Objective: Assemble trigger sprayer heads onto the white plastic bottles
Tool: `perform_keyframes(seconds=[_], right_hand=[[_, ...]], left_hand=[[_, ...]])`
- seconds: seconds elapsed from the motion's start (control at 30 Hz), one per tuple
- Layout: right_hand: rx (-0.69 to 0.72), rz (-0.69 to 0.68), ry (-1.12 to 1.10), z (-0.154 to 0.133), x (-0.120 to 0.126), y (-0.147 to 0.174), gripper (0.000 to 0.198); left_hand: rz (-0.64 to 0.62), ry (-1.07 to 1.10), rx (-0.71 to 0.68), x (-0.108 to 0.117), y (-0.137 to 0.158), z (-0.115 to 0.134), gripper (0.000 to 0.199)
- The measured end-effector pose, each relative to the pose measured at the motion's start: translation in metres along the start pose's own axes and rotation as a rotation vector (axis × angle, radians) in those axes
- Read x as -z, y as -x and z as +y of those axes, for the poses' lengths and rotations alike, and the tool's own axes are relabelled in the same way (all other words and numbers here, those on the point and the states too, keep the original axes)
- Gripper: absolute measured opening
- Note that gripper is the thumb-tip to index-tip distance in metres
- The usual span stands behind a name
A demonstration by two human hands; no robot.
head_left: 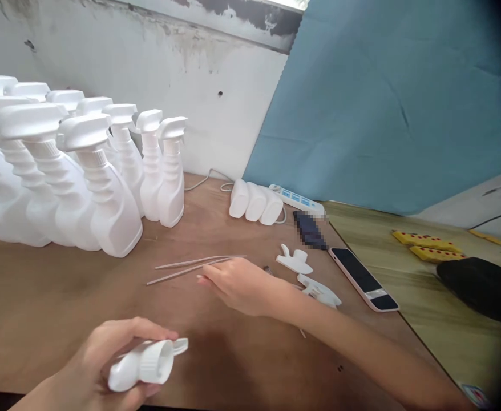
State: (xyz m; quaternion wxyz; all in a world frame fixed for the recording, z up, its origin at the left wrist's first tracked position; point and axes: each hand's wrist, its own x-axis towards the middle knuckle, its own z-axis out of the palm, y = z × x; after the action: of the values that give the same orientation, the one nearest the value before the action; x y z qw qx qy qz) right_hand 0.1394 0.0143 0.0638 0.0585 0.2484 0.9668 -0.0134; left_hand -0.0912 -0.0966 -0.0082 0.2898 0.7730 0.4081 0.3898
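My left hand (pixel 92 359) is closed around a white trigger spray head (pixel 148 365), whose round collar opening faces right. Further up the table, my right hand (pixel 242 285) is bent down with its fingertips pinched on a thin plastic dip tube (pixel 173 275) that lies on the tabletop. A second dip tube (pixel 190 263) rests just behind the first, partly alongside it. Beyond my right wrist are a loose trigger spray head (pixel 294 261) and another spray head (pixel 319 290), which my forearm partly hides.
Several white spray bottles (pixel 109 211) with heads fitted stand at the left. Three white bottles (pixel 257 201) lie near the wall, beside a power strip (pixel 297 198). A phone (pixel 364 279), a dark pixelated item (pixel 309 229) and yellow packets (pixel 430 245) are at the right.
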Motion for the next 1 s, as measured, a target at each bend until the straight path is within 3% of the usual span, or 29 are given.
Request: perform_keyframes(seconds=[0.13, 0.23, 0.33, 0.47, 0.57, 0.63, 0.7, 0.77, 0.9, 0.97, 1.0], right_hand=[[0.04, 0.132, 0.038, -0.007, -0.044, -0.053, 0.017], [0.058, 0.157, 0.033, -0.008, -0.062, -0.074, 0.014], [0.07, 0.188, 0.03, -0.004, -0.062, -0.071, 0.02], [0.05, 0.324, 0.003, 0.008, -0.043, -0.034, 0.028], [-0.257, 0.349, 0.001, 0.02, -0.033, 0.007, 0.023], [-0.574, 0.233, 0.047, 0.028, -0.033, 0.035, 0.02], [-0.797, 0.086, 0.058, 0.035, -0.039, 0.057, 0.018], [-0.87, -0.001, 0.023, 0.04, -0.047, 0.073, 0.016], [-0.861, 0.002, -0.052, 0.046, -0.056, 0.085, 0.014], [-0.883, 0.181, -0.118, 0.045, -0.053, 0.089, 0.017], [-0.885, 0.359, -0.193, 0.042, -0.051, 0.092, 0.017]], left_hand=[[-0.263, 0.213, 0.163, -0.016, -0.013, 0.011, 0.038], [-0.321, 0.352, 0.183, -0.029, -0.029, 0.016, 0.036], [-0.361, 0.316, 0.109, -0.041, -0.046, 0.017, 0.038], [-0.408, 0.311, -0.004, -0.058, -0.068, 0.017, 0.033], [-0.42, 0.396, -0.024, -0.074, -0.08, 0.018, 0.028], [-0.419, 0.425, -0.004, -0.085, -0.086, 0.018, 0.028], [-0.449, 0.457, 0.039, -0.094, -0.089, 0.017, 0.03], [-0.483, 0.477, 0.105, -0.102, -0.092, 0.016, 0.031], [-0.442, 0.464, 0.199, -0.106, -0.101, 0.013, 0.026], [-0.422, 0.476, 0.211, -0.105, -0.105, 0.011, 0.026], [-0.417, 0.488, 0.216, -0.104, -0.107, 0.009, 0.025]])
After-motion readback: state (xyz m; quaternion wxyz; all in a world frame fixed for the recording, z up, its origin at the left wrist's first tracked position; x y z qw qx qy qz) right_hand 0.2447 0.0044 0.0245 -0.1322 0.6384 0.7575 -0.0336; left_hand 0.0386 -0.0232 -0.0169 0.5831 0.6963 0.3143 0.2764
